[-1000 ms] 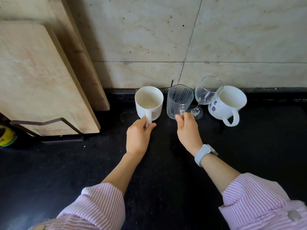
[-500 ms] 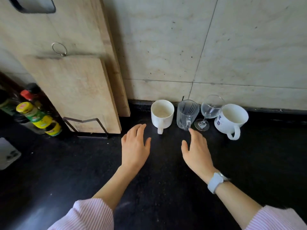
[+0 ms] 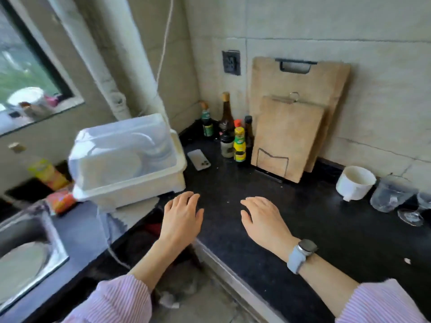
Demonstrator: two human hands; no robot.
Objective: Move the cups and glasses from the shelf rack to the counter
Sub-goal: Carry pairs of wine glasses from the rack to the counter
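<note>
Plates sit blurred inside the lidded dish rack; both hands, left and right, hover released, empty.

Two cutting boards, five bottles, one white mug, one glass mug, one wine glass, one phone.

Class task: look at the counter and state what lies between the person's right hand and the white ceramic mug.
In the head view, only bare black counter lies between the right hand and the white ceramic mug.
</note>
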